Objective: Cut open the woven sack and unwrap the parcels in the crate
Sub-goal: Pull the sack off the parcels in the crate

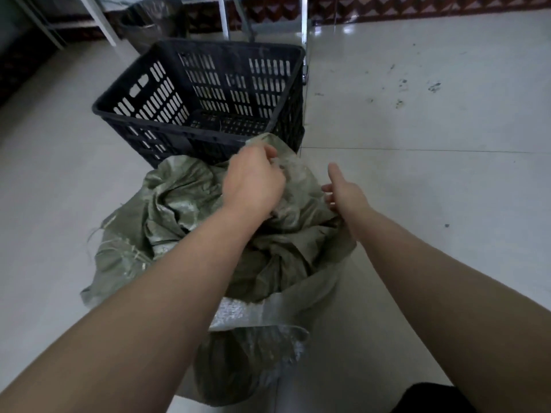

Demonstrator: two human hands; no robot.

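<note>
A crumpled grey-green woven sack lies on the tiled floor in front of me, with frayed threads along its left edge. Behind it stands a black slotted plastic crate, which looks empty inside; no parcels show. My left hand is closed on a raised fold of the sack near the crate's front wall. My right hand hovers at the sack's right side with thumb and fingers apart, holding nothing. What the sack contains is hidden.
A dark bin stands behind the crate beside white metal table legs. The pale tiled floor stretches to the right, with a few dirt marks. A patterned wall base runs along the back.
</note>
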